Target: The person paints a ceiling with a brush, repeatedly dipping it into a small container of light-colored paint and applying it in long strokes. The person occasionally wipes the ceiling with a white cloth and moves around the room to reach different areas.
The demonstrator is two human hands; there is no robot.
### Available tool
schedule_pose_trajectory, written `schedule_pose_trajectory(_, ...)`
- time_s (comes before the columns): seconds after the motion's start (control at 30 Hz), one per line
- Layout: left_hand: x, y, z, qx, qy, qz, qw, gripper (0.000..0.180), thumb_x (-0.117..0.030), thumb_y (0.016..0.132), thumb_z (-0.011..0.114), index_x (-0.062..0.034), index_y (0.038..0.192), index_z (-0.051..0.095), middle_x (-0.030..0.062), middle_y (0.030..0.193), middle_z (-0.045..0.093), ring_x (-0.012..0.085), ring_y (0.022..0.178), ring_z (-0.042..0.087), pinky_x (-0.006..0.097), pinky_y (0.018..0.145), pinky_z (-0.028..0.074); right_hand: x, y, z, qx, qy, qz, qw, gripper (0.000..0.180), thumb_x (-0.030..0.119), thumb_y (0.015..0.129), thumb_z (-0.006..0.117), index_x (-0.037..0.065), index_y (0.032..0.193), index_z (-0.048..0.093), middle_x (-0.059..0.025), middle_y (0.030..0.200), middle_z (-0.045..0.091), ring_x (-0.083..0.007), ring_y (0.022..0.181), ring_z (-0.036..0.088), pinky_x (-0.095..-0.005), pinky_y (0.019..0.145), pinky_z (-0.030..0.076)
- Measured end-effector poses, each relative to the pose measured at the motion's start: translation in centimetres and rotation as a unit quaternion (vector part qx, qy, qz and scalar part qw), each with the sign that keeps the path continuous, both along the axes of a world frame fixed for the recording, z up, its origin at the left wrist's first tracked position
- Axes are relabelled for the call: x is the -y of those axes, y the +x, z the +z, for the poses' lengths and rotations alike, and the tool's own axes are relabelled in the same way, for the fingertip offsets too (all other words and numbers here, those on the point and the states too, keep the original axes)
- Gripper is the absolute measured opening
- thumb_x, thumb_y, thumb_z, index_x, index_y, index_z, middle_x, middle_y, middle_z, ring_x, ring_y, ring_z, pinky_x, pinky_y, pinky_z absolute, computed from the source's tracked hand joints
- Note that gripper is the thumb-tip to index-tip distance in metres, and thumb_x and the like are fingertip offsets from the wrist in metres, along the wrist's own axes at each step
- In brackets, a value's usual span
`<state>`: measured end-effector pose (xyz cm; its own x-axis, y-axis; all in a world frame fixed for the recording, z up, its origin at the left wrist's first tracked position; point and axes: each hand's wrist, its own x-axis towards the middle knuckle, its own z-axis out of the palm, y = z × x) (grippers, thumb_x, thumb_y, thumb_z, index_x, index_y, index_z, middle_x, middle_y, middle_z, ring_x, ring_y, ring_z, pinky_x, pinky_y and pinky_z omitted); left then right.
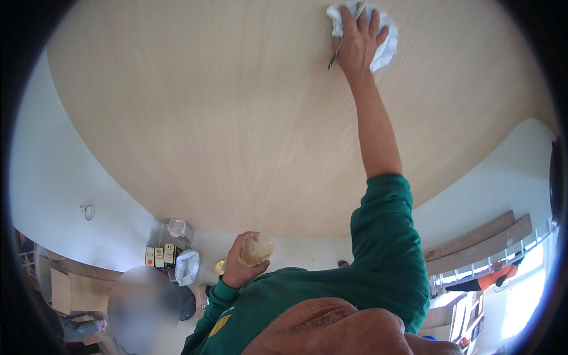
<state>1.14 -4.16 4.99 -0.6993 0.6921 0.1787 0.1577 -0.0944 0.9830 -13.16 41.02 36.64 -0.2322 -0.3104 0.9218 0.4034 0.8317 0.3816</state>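
Right hand [357,44] presses a crumpled white cloth [384,41] flat-fingered against the pale wooden panel [225,118]; left hand [239,266] grips a yellowish crumpled wad [257,251].

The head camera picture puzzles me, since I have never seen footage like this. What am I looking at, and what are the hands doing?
It is one wide fisheye view from a camera worn on a person's head, so straight edges bulge. No machine: just two bare hands. The right hand, arm in a green sleeve, reaches out and presses a white cloth flat against a large pale wood-grain panel, with a thin stick-like tool under its fingers. The left hand holds a crumpled yellowish wad. Beyond the panel edge stand small cans and plastic bags.
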Motion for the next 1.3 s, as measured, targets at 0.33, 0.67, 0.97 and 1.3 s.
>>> schedule_pose_trajectory(0.33, -0.2, 0.0, -0.8, 0.01, 0.008, 0.021, 1.0, 0.069, -0.004, 0.07, 0.085, -0.0054, 0.132, 0.053, 0.0064, 0.121, 0.056, 0.0175, 0.116, 0.055, 0.033, 0.104, 0.045, -15.6, -8.2, 14.6, 0.012, 0.019, 0.027, 0.999, 0.071, 0.007, 0.065, 0.083, 0.019, 0.133, 0.067, -0.0203, 0.135, 0.06, -0.0466, 0.136, 0.046, -0.0693, 0.112, 0.027)
schedule_pose_trajectory(0.67, 0.2, 0.2, -0.9, -0.018, 0.009, 0.025, 0.999, 0.071, -0.005, 0.07, 0.085, -0.0048, 0.132, 0.052, 0.0073, 0.122, 0.056, 0.0196, 0.119, 0.055, 0.035, 0.105, 0.044, 3.4, 2.0, 4.7, -0.041, 0.096, 0.101, 0.989, 0.067, 0.003, 0.062, 0.081, 0.016, 0.127, 0.07, -0.0184, 0.125, 0.065, -0.041, 0.127, 0.054, -0.0594, 0.113, 0.033)
schedule_pose_trajectory(0.97, -1.0, -0.5, -0.7, -0.016, 0.002, 0.041, 0.999, 0.071, -0.005, 0.07, 0.085, -0.0043, 0.133, 0.051, 0.0082, 0.121, 0.056, 0.0199, 0.116, 0.056, 0.035, 0.105, 0.045, 0.5, 1.2, 0.6, 0.055, 0.127, 0.109, 0.984, 0.067, 0.002, 0.059, 0.08, 0.013, 0.125, 0.07, -0.0162, 0.118, 0.068, -0.0375, 0.118, 0.06, -0.0547, 0.11, 0.037)
schedule_pose_trajectory(1.3, -0.5, -0.5, -0.8, -0.042, -0.001, 0.058, 0.997, 0.068, -0.003, 0.069, 0.084, -0.0048, 0.129, 0.052, 0.01, 0.123, 0.056, 0.0216, 0.119, 0.056, 0.036, 0.106, 0.044, -6.3, 1.2, 9.2, -0.063, 0.301, 0.104, 0.946, 0.068, 0.003, 0.058, 0.081, 0.008, 0.125, 0.069, -0.0142, 0.116, 0.071, -0.0344, 0.108, 0.065, -0.0514, 0.1, 0.045)
